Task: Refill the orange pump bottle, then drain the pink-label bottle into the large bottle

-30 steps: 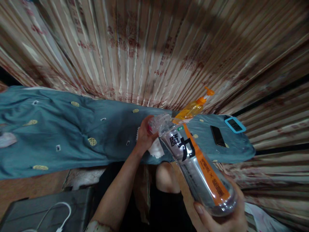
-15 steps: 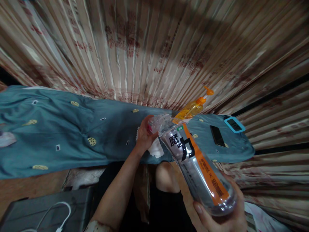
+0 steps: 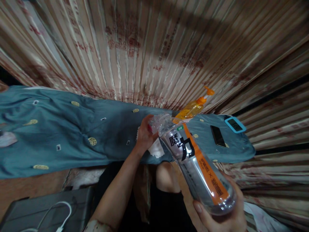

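My right hand (image 3: 225,214) is closed around the base of a clear plastic bottle (image 3: 193,170) with a silver and orange label. The bottle tilts so that its neck points away from me, down to the left. Against its mouth is a small clear cup-like container (image 3: 156,121) with a pinkish red patch. My left hand (image 3: 145,135) grips this container from the left; some of its fingers are hidden. Beneath that hand lies a white scalloped cloth or tissue (image 3: 156,149). Just behind the bottle's neck stands a pump bottle (image 3: 190,110) of yellow-orange liquid.
A long surface carries a teal patterned cloth (image 3: 79,129). At its right end lie a dark phone (image 3: 217,136) and a blue-framed digital timer (image 3: 234,124). Pleated curtains (image 3: 130,58) hang close behind. A white cable (image 3: 69,209) rests on a dark box (image 3: 48,199) at lower left.
Nearly everything stays put. Both hands hold the bottle and the clear container in the same pose, with only a very slight shift of the view.
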{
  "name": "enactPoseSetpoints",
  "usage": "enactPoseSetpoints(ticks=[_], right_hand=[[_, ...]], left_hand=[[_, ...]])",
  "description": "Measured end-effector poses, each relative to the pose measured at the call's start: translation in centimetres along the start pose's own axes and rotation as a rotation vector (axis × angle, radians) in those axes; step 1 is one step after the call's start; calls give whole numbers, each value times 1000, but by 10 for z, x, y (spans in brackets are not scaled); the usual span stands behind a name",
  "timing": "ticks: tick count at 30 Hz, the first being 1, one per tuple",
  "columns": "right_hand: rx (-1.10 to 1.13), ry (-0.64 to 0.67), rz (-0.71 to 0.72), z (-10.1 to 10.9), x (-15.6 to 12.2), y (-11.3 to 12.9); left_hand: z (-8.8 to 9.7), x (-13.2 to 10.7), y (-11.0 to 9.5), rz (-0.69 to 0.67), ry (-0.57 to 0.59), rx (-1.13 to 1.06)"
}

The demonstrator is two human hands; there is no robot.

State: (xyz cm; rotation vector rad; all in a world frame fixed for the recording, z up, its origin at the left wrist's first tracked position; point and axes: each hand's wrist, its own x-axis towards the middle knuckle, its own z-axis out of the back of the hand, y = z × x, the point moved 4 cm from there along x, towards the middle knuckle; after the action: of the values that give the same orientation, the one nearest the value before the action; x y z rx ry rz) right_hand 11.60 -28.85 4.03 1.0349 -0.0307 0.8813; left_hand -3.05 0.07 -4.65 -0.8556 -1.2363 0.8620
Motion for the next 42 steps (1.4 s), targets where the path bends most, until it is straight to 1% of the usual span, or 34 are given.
enactPoseSetpoints(ticks=[3,7,14,18,22,28,33,38,42], right_hand=[[19,-8,-30,-1,0,3],[-11,-10,-16,-1,1,12],[21,-3,-32,0,2,5],[33,-5,-89,-1,3,9],[71,-2,-102,-4,3,15],[24,-6,-46,-1,4,13],[-24,33,16,2,4,5],[-5,30,20,2,3,2],[19,28,-17,1,2,6]], left_hand=[[-1,1,-1,-1,-2,3],[0,4,-4,-9,-2,8],[0,10,-12,-54,-5,42],[1,15,-15,-71,-36,46],[2,20,-17,-61,-50,7],[-5,24,-18,-32,-69,-85],[-8,22,-19,-32,-75,-102],[-9,22,-14,-15,-68,-90],[-9,22,-12,-7,-84,-79]])
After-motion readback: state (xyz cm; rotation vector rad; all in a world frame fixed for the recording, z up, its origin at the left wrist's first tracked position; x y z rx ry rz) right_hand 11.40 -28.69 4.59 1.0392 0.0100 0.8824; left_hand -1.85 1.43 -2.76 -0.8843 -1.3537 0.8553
